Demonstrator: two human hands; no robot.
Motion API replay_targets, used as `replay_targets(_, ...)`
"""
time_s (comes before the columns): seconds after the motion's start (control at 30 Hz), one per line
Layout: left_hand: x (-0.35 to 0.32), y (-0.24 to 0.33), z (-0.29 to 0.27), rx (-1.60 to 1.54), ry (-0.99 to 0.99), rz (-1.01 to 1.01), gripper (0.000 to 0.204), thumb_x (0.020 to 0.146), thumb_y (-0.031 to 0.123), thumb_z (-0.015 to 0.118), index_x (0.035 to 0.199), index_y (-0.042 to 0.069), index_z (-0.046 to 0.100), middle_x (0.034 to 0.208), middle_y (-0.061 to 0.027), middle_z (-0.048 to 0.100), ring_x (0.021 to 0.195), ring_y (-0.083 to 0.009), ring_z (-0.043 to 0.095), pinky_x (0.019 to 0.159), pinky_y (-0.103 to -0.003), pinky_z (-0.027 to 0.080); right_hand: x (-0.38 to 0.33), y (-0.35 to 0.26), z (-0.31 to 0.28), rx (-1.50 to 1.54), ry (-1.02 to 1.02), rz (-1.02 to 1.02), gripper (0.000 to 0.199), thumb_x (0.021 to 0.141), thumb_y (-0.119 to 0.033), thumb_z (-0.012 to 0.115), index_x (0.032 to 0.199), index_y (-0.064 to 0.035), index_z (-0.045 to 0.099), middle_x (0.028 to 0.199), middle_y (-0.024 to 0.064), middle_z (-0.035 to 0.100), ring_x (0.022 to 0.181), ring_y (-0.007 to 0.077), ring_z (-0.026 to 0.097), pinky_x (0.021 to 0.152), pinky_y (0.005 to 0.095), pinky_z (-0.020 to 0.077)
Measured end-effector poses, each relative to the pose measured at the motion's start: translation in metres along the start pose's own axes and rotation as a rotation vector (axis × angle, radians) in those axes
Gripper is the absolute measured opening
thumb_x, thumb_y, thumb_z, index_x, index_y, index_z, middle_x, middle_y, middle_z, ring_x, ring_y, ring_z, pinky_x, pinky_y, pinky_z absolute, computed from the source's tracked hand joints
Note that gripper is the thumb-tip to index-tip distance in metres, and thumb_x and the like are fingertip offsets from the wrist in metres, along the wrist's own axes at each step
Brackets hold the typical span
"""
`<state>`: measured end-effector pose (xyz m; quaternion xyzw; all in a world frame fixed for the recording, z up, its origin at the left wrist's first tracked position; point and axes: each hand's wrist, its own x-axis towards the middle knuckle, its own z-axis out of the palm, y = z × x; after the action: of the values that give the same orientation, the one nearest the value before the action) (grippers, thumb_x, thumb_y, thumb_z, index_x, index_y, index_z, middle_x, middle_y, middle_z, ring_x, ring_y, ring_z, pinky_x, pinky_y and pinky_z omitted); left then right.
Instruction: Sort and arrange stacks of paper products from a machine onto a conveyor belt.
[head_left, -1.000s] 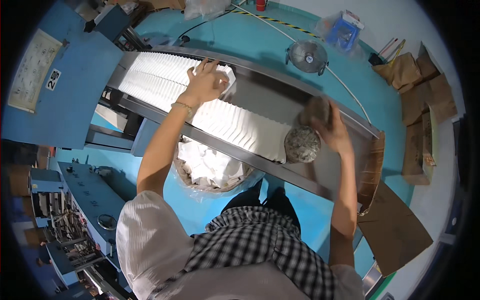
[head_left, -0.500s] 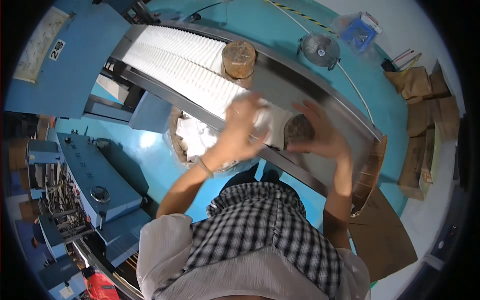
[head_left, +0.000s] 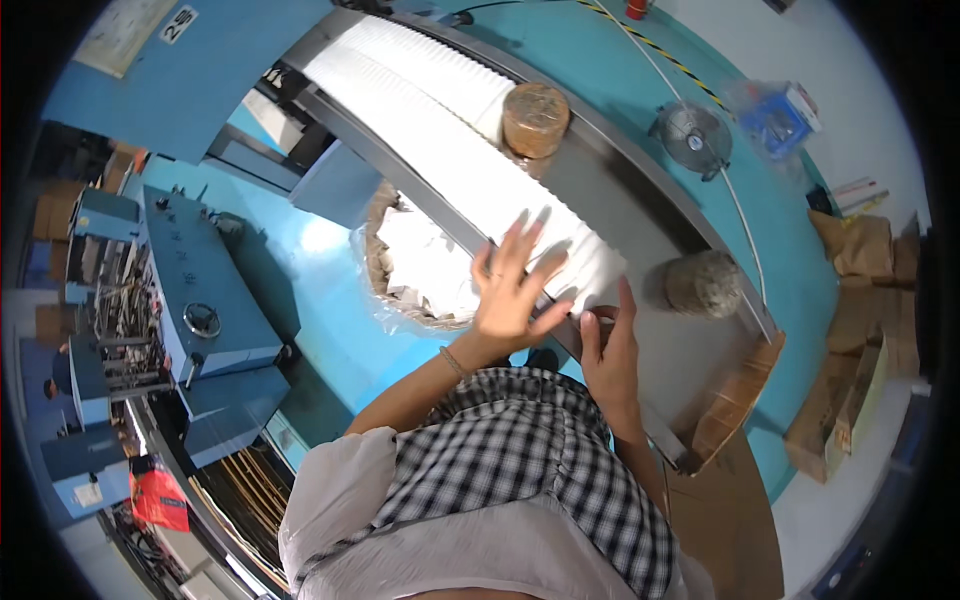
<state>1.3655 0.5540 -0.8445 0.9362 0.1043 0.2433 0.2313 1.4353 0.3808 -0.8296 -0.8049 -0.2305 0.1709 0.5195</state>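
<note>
A long row of folded white sheets, perhaps paper or cloth (head_left: pixel 440 130), lies packed along a metal trough (head_left: pixel 600 190). My left hand (head_left: pixel 515 290) is open, its fingers spread on the near side of the row close to its right end. At that end my right hand (head_left: pixel 612 355) has thumb and index finger stretched apart, touching or nearly touching the last sheets; its other fingers are partly hidden. To the right, a brown-grey cylinder (head_left: pixel 703 285) rests in the trough, apart from both hands. Another tape-wrapped brown cylinder (head_left: pixel 535 120) stands against the row's far side.
Below the trough's near edge stands a plastic-lined container (head_left: pixel 380 215) of loose white pieces. Brown cardboard (head_left: pixel 735 410) borders the trough's right end. A fan (head_left: pixel 694 138) stands on the floor beyond. Blue machines (head_left: pixel 220 310) are at the left, cardboard boxes (head_left: pixel 840 390) at the right.
The cylinder beside my right hand has moved right, away from the row, and is released. Both hands have come together at the row's end. The view has shifted.
</note>
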Motion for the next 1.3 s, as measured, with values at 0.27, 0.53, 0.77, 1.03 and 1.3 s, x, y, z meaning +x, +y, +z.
replay_targets(0.27,0.081,-0.187,-0.037,0.157,0.484,-0.545,0.090,0.088,0.054,0.066,0.146,-0.006,0.031,0.150,-0.0281,0.036,0.145,-0.0415,0.025,0.109,-0.064,0.013,0.013,0.011,0.023,-0.250,-0.039,-0.285,0.081,0.100,-0.049,0.053,0.155,0.0000,0.019,0.135,0.0321,0.048,0.115,0.0448,0.058,0.087,0.0467,0.0532)
replay_targets(0.53,0.139,-0.306,-0.070,0.102,0.517,-0.739,0.100,0.074,0.066,0.072,0.144,0.002,0.044,0.143,-0.0190,0.048,0.140,-0.0372,0.030,0.108,-0.066,0.022,0.012,0.013,0.026,-0.308,0.041,-0.305,0.074,0.097,-0.038,0.062,0.153,-0.0022,0.029,0.135,0.0293,0.051,0.123,0.0450,0.054,0.095,0.0477,0.0496)
replay_targets(0.77,0.148,-0.297,-0.070,0.149,0.559,-0.857,0.099,0.072,0.069,0.071,0.145,0.006,0.048,0.141,-0.0128,0.051,0.140,-0.0321,0.029,0.107,-0.064,0.023,0.011,0.010,0.026,-0.342,0.051,-0.275,0.073,0.096,-0.036,0.064,0.153,-0.0033,0.030,0.135,0.0280,0.052,0.121,0.0443,0.057,0.095,0.0478,0.0512)
replay_targets(1.03,0.147,-0.299,-0.068,0.149,0.602,-0.811,0.094,0.072,0.066,0.073,0.139,0.005,0.053,0.139,-0.0138,0.051,0.139,-0.0320,0.031,0.106,-0.064,0.024,0.013,0.010,0.028,-0.366,0.079,-0.301,0.072,0.097,-0.038,0.062,0.153,-0.0036,0.031,0.134,0.0269,0.054,0.119,0.0426,0.060,0.091,0.0473,0.0543)
replay_targets(1.3,0.148,-0.289,-0.071,0.106,0.565,-0.837,0.097,0.071,0.068,0.073,0.141,0.005,0.051,0.141,-0.0152,0.050,0.140,-0.0324,0.028,0.109,-0.060,0.022,0.011,0.008,0.026,-0.365,0.076,-0.272,0.072,0.097,-0.036,0.063,0.152,-0.0036,0.031,0.137,0.0270,0.052,0.122,0.0426,0.057,0.095,0.0471,0.0526)
